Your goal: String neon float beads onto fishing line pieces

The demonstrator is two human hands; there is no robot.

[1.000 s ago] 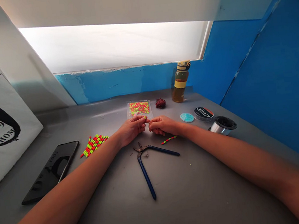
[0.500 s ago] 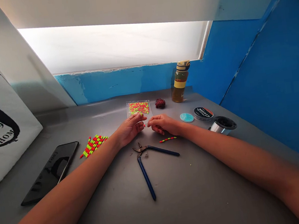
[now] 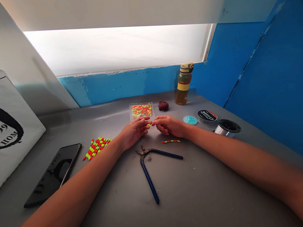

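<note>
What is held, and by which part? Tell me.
A yellow-green bead shows between left hand and right hand; the exact grip is too small to tell.

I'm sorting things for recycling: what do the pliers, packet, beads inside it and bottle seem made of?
Pliers: head apparently metal, dull brownish; dark blue handles, perhaps coated in plastic or rubber.
Packet: probably plastic film, clear around the edges.
Beads: likely plastic, brightly coloured red and yellow.
Bottle: transparent, plastic or glass; can't tell which.
</note>
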